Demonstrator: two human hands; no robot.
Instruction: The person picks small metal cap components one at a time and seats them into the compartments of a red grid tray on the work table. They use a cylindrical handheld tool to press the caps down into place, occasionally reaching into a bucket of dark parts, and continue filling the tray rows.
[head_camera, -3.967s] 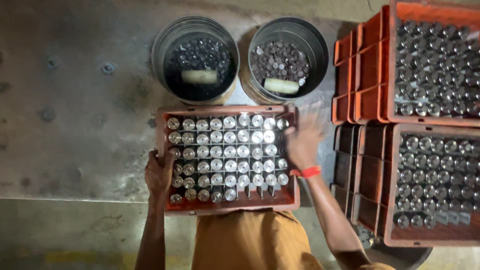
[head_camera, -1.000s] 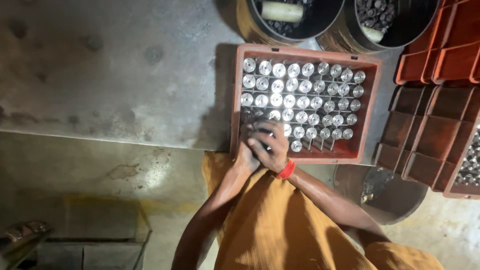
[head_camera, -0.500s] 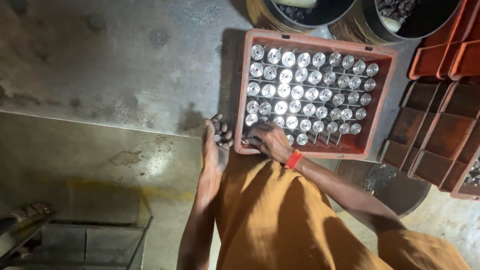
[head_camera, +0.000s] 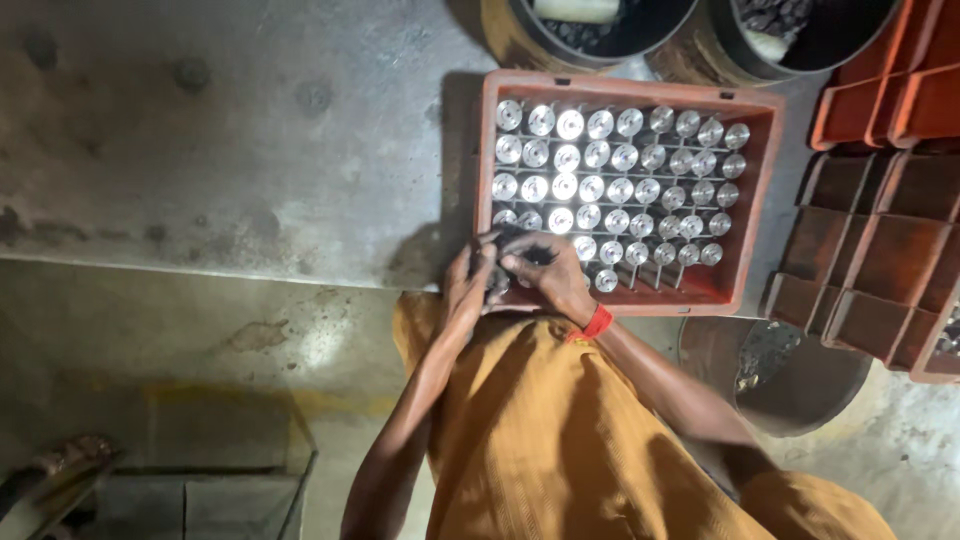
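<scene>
An orange plastic crate stands on the concrete floor in front of me, with several rows of shiny round metal parts standing upright in it. Both my hands meet at its near-left corner. My left hand curls over the crate's corner, and what it holds is hidden. My right hand, with a red band on its wrist, pinches a small dark piece just above the nearest row. My orange clothing fills the bottom of the view.
Two round dark buckets with small parts stand beyond the crate. Stacked orange crates line the right side. A round metal pan lies lower right. A step edge and a metal frame sit lower left.
My left hand has moved from the crate's left edge, fingers spread, in to join the right hand at the near-left corner. The right hand stays over the nearest row.
</scene>
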